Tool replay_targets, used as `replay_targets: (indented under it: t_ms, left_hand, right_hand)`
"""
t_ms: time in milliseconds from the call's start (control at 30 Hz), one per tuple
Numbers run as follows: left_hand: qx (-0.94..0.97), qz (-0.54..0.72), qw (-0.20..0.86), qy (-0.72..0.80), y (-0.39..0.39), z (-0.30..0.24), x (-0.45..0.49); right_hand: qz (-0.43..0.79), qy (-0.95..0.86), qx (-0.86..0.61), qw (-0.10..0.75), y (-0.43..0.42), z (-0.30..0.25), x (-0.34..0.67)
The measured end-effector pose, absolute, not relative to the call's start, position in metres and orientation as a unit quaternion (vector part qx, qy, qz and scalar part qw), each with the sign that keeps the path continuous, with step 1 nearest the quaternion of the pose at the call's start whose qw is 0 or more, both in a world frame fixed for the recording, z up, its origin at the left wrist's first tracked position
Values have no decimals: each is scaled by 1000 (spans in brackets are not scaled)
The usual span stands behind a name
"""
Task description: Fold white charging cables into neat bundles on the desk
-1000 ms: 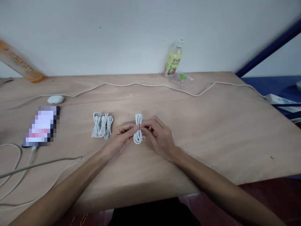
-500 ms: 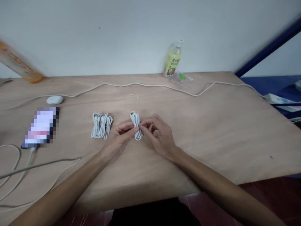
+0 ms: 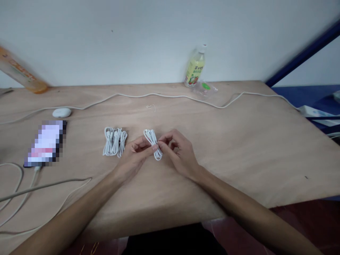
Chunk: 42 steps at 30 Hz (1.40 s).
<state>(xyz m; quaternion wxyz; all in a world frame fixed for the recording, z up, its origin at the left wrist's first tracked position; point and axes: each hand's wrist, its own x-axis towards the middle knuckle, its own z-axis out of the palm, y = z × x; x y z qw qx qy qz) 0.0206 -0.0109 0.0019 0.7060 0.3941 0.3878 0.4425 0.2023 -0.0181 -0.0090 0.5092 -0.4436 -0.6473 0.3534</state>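
Observation:
A coiled white cable, folded into a narrow bundle, is held just above the table in front of me. My left hand grips it at its waist, the thumb pressed on the near side. The bundle leans, its top end tipped to the left. My right hand is closed in a pinch at the right side of the waist; whatever is between those fingertips is too small to make out. Left of my left hand lie several more coiled white cables, side by side on the table.
Thin white scraps lie beyond my hands. A long white cord crosses the wooden table. At left are a phone, a white case and an orange-tinted bottle. A yellow-green drink bottle stands by the wall.
The cable bundle has turned in my left hand: its top end has tilted left and its lower end shifted slightly right. Both hands have stayed almost in place.

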Motion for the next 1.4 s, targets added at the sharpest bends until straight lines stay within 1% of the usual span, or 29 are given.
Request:
replay_targets:
  t_ms: [233,367,767,1400]
  left_hand:
    - [409,458,684,394,-10,-1,23]
    - [422,454,682,388,-9,-3,23]
    - [454,449,666,387,-8,-12,20]
    - [474,447,653,386,-9,-7,22]
  right_hand:
    - [355,-644,-458,499,-16,-10,201]
    - [366,-657,-455,477,-16,-9,202]
    - [323,-730,-423,428,-14,-12,205]
    - [381,-687,-434,441,-17,-8,200]
